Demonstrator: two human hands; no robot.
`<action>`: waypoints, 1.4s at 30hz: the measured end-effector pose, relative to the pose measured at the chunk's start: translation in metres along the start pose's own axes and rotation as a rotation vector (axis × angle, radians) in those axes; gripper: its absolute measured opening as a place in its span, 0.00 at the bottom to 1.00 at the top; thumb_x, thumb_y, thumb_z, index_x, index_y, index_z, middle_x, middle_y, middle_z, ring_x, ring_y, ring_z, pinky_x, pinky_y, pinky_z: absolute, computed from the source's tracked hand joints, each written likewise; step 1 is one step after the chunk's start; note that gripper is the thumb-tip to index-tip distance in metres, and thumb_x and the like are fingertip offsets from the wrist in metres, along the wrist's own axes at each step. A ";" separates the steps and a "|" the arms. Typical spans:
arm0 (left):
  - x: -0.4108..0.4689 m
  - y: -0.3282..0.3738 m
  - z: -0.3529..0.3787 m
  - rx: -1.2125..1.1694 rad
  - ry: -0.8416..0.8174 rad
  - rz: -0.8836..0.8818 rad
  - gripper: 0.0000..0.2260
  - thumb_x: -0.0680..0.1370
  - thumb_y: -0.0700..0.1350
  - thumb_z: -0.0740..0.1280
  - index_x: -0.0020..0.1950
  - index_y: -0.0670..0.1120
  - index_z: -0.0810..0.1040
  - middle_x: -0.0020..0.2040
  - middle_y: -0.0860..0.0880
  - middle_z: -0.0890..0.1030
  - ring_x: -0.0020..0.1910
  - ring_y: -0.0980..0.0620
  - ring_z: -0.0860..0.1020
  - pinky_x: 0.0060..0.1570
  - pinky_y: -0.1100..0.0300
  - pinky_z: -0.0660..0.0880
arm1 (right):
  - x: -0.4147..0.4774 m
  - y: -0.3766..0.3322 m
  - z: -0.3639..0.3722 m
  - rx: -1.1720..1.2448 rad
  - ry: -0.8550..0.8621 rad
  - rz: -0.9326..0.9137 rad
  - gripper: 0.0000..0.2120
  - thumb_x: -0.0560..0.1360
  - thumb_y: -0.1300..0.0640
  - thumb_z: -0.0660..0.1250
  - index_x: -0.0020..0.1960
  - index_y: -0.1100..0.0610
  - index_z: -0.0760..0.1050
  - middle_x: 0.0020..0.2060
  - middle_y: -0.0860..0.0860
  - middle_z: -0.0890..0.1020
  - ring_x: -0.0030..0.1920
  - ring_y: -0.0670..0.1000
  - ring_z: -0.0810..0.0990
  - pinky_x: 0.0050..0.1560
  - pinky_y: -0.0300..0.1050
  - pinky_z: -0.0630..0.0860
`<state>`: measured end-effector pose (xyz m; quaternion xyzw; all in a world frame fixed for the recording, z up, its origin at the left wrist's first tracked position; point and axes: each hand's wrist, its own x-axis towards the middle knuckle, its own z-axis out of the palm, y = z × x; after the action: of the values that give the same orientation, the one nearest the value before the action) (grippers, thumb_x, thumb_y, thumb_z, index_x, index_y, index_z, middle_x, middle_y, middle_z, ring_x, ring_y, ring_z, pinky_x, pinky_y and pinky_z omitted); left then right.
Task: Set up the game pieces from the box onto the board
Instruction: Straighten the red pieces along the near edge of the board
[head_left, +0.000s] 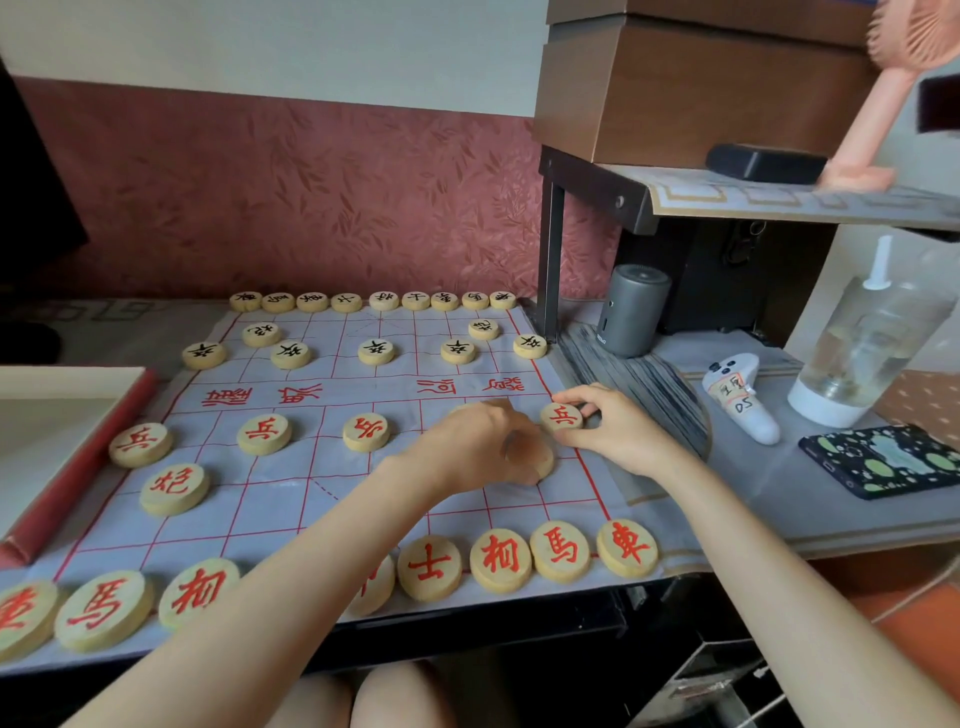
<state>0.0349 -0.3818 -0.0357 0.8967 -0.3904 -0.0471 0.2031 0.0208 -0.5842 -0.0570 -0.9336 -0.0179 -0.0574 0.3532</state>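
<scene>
A white cloth board (291, 499) with red grid lines lies on the table. Black-lettered wooden discs (375, 352) fill its far rows, and red-lettered discs (264, 434) stand on the near half. My right hand (608, 431) pinches a red soldier disc (562, 417) at the board's right edge. Just left of it, my left hand (483, 441) is curled over another disc (540, 462), which is mostly hidden. The open game box (78, 462) with a red rim sits at the left.
Right of the board are a grey cylinder (631, 312), a white controller (740, 397), a clear spray bottle (862, 353) and a phone (883, 460). A shelf (779, 200) with a pink fan overhangs that side. A patterned wall stands behind.
</scene>
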 end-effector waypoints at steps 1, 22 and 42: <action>0.000 0.001 0.002 0.005 0.023 -0.008 0.23 0.70 0.52 0.72 0.64 0.49 0.75 0.55 0.46 0.76 0.49 0.49 0.76 0.53 0.56 0.73 | 0.000 0.001 0.000 -0.001 0.001 -0.001 0.21 0.69 0.57 0.73 0.61 0.52 0.74 0.55 0.50 0.76 0.46 0.41 0.73 0.46 0.35 0.68; -0.007 0.001 0.002 -0.101 0.166 -0.085 0.25 0.69 0.52 0.73 0.63 0.45 0.74 0.57 0.44 0.75 0.48 0.50 0.74 0.52 0.59 0.71 | 0.000 0.008 0.003 0.029 -0.018 0.009 0.22 0.71 0.59 0.71 0.64 0.51 0.73 0.56 0.49 0.74 0.53 0.45 0.72 0.52 0.37 0.65; -0.048 -0.033 -0.029 -0.134 0.286 -0.120 0.14 0.72 0.50 0.70 0.56 0.48 0.79 0.52 0.50 0.79 0.42 0.53 0.77 0.44 0.65 0.74 | -0.006 0.002 0.005 0.104 0.040 0.048 0.21 0.71 0.61 0.72 0.63 0.54 0.74 0.58 0.50 0.76 0.52 0.44 0.75 0.45 0.30 0.68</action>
<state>0.0311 -0.3177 -0.0264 0.9005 -0.2991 0.0431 0.3127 0.0152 -0.5827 -0.0628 -0.9128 0.0085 -0.0664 0.4029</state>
